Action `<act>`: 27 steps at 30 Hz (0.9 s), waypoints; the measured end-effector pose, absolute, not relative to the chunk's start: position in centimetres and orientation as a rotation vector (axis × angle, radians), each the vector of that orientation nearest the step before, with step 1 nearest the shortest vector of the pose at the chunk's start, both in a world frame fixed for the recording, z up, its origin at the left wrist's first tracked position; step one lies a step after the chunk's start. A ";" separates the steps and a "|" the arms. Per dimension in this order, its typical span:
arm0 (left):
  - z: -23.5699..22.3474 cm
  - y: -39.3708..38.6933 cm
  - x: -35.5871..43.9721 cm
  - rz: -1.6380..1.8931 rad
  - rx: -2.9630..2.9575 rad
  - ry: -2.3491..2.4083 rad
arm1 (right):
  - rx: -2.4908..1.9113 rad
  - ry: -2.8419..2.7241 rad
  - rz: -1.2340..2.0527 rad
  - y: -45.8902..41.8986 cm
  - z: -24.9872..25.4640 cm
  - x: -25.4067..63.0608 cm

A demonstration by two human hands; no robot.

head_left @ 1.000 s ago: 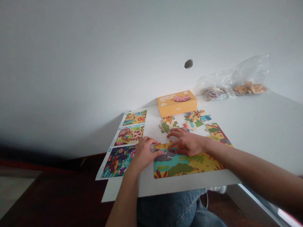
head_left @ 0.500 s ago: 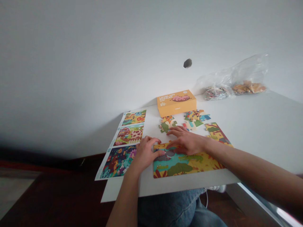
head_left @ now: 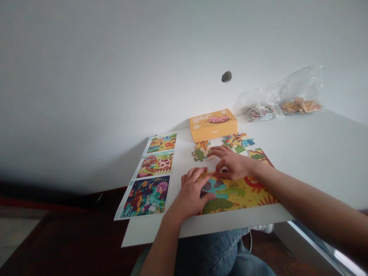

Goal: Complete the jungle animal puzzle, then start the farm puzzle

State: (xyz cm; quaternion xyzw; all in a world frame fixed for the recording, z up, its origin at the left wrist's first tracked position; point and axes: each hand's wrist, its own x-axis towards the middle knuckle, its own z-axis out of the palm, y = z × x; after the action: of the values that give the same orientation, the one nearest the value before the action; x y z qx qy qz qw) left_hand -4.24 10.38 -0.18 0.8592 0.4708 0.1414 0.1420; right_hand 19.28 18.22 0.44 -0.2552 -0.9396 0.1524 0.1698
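A jigsaw puzzle (head_left: pixel 238 197) with a green crocodile, a bush and water lies partly joined on the white table. My left hand (head_left: pixel 191 193) rests over its left end, fingers spread and thumb on the picture. At the top edge, my right hand (head_left: pixel 230 165) has thumb and index finger pinched at a yellow puzzle piece (head_left: pixel 211 174), mostly covered by the fingers; its other fingers stretch forward. Loose puzzle pieces (head_left: pixel 198 154) lie just beyond my right fingertips, and more pieces (head_left: pixel 235 140) are heaped behind that hand.
A picture sheet (head_left: pixel 155 164) with three printed scenes lies at the left table edge. An orange puzzle box (head_left: pixel 214 130) stands near the wall. Clear plastic bags of pieces (head_left: pixel 300 105) sit at the back right. The white table (head_left: pixel 310 161) ends close to my knees.
My left hand has slid right, onto the puzzle's left end. My right hand has shifted slightly up and right, its thumb and index finger now together at the top edge.
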 end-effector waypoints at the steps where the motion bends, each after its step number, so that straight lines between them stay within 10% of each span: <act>1: -0.2 10.3 -4.2 0.380 2.468 1.360 | -0.737 -2.673 0.435 18.4 0.5 19.6; 27: 1.1 8.6 -1.6 0.161 2.442 1.127 | -1.283 -2.484 0.333 23.5 -1.8 24.7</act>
State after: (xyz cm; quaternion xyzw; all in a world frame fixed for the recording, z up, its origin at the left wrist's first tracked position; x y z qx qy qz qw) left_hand -1.57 8.58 1.14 0.8838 0.4078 0.0583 0.2217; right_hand 24.74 23.45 -1.85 -0.4498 -0.8705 0.1169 0.1624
